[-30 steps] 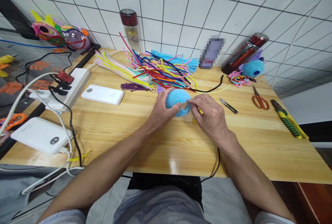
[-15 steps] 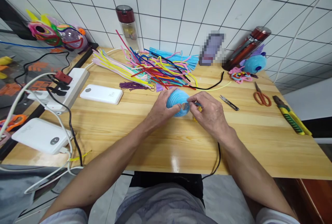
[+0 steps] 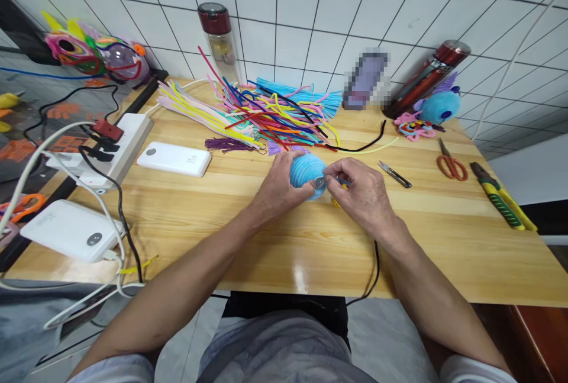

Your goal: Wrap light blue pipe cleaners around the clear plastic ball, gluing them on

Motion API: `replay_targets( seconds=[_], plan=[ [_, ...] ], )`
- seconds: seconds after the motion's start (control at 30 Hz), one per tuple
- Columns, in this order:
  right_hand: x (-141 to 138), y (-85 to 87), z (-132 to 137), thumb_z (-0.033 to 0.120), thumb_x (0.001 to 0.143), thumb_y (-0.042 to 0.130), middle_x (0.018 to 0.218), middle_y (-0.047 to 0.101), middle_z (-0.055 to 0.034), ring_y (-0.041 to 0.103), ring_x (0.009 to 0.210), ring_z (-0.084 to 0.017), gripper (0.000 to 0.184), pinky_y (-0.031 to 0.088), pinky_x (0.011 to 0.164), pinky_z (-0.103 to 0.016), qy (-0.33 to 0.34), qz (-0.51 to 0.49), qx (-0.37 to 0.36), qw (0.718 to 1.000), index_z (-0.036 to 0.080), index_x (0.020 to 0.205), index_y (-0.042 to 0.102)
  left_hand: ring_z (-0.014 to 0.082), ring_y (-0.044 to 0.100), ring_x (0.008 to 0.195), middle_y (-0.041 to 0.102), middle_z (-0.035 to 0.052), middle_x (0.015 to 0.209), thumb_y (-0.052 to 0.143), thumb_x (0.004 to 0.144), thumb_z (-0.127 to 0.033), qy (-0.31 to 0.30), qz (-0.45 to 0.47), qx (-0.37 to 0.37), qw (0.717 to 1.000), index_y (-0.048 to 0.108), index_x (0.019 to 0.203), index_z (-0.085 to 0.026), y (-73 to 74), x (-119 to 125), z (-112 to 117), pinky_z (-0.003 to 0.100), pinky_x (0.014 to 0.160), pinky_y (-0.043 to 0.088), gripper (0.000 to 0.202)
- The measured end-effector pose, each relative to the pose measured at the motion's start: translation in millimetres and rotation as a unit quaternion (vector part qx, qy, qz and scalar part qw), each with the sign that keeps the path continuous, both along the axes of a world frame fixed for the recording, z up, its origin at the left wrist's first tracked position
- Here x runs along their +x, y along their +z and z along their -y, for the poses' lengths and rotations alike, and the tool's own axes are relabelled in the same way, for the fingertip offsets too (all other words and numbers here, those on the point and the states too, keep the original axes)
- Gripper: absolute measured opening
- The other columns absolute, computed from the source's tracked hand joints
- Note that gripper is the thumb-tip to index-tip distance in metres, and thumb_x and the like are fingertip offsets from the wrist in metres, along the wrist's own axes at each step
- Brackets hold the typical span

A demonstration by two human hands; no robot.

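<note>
A ball wound with light blue pipe cleaner is held above the table's middle, a clear bare patch showing at its right end. My left hand is wrapped round its left side, thumb along the near side. The fingers of my right hand are pinched at the ball's right end on a blue pipe cleaner, which shows in part beside the fingers. Under that hand lies something yellow, mostly hidden. Beyond the ball is a heap of coloured pipe cleaners.
To the right lie thread snips, scissors and pliers. A power bank, a power strip and loose cables are on the left. A glass bottle and a red flask stand by the tiled wall.
The ball has turned a little in my left hand, and the clear patch shows less. My right fingers have shifted slightly at its right end.
</note>
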State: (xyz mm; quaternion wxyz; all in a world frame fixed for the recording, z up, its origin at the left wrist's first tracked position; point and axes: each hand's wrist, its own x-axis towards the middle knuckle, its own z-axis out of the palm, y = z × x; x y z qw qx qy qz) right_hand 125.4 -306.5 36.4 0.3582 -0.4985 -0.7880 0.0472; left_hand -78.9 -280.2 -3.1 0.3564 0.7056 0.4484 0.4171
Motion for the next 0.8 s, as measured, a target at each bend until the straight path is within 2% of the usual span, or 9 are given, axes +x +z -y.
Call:
replay_targets(
  seconds=[0.3, 0.47, 0.6, 0.7, 0.8],
  plan=[
    [-1, 3.8, 1, 0.010, 0.084, 0.063, 0.077, 0.075, -0.0024, 0.068, 0.067, -0.018, 0.015, 0.052, 0.065, -0.031, -0.015, -0.023, -0.034, 0.999, 0.023, 0.084, 0.071, 0.0352, 0.058, 0.142, 0.060, 0.0175, 0.150, 0.080, 0.085, -0.039, -0.033, 0.031, -0.027, 0.999, 0.051, 0.145, -0.020, -1.5, -2, 1, 0.054, 0.123, 0.047, 0.068],
    [-1, 2.7, 1, 0.012, 0.084, 0.065, 0.077, 0.074, -0.0018, 0.067, 0.068, -0.018, 0.013, 0.050, 0.065, -0.030, -0.019, -0.032, -0.052, 0.998, 0.022, 0.084, 0.072, 0.0349, 0.049, 0.152, 0.054, 0.0196, 0.158, 0.069, 0.093, -0.039, -0.076, -0.011, 0.006, 0.997, 0.051, 0.151, -0.019, 2.9, -9, 0, 0.056, 0.130, 0.038, 0.064],
    [-2, 1.7, 1, 0.013, 0.086, 0.066, 0.080, 0.075, -0.0023, 0.068, 0.071, -0.018, 0.013, 0.050, 0.067, -0.031, -0.018, -0.033, -0.067, 0.997, 0.022, 0.087, 0.074, 0.0360, 0.044, 0.157, 0.050, 0.0218, 0.162, 0.069, 0.090, -0.035, -0.096, -0.023, 0.039, 0.994, 0.052, 0.147, -0.016, 4.9, -13, -2, 0.057, 0.133, 0.035, 0.062],
    [-4, 1.0, 0, 0.013, 0.087, 0.065, 0.082, 0.076, -0.0027, 0.068, 0.073, -0.018, 0.013, 0.050, 0.070, -0.031, -0.016, -0.037, -0.064, 0.997, 0.022, 0.088, 0.074, 0.0366, 0.046, 0.155, 0.051, 0.0207, 0.161, 0.071, 0.090, -0.034, -0.104, -0.032, 0.061, 0.992, 0.051, 0.149, -0.018, 6.2, -15, -3, 0.057, 0.132, 0.036, 0.065],
    [-4, 1.5, 0, 0.014, 0.087, 0.064, 0.083, 0.077, -0.0029, 0.068, 0.075, -0.019, 0.013, 0.052, 0.072, -0.032, -0.017, -0.045, -0.062, 0.997, 0.023, 0.088, 0.074, 0.0356, 0.048, 0.154, 0.053, 0.0183, 0.160, 0.067, 0.094, -0.036, -0.141, -0.046, 0.074, 0.986, 0.052, 0.153, -0.021, 6.7, -18, -5, 0.057, 0.132, 0.036, 0.062]
  ],
)
